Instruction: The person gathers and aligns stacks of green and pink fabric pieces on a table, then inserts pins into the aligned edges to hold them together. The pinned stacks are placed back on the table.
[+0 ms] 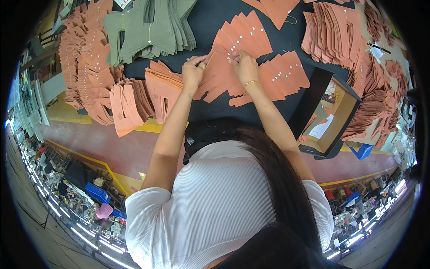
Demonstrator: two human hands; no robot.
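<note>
A fan of flat orange cut pieces (257,36) lies in front of me, each with a small white sticker. My left hand (194,72) is closed, its fingers curled on the left edge of an orange piece (218,67) that overlaps the fan. My right hand (245,67) rests over the same piece, thumb and fingertips pinched together beside the stickers; exactly what sits between the tips is hidden. Just right of that hand spreads a second fan of stickered orange pieces (291,74). A tied bundle of orange pieces (163,85) stands close to my left wrist.
Green cut pieces (152,31) are stacked at the far left. Long rows of orange pieces (85,67) line the left side, and more orange stacks (331,33) the right. An open black box (322,80) with papers and scraps stands at the table's near right.
</note>
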